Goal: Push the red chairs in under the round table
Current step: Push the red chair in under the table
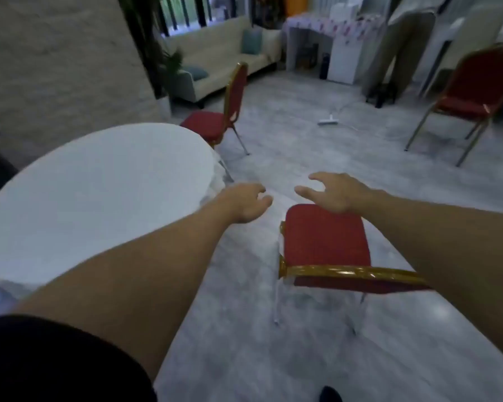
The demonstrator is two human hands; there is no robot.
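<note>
I held both arms out over the grey floor (288, 152): left hand (246, 203) with fingers loosely curled, holding nothing, beside the round table (93, 195); right hand (331, 192) with fingers spread wide, empty, above the front edge of the nearest red chair (325, 242). That chair stood clear of the table, its gold-framed back toward me. A second red chair (215, 123) sat at the table's far edge, a third (474, 97) well apart at right.
</note>
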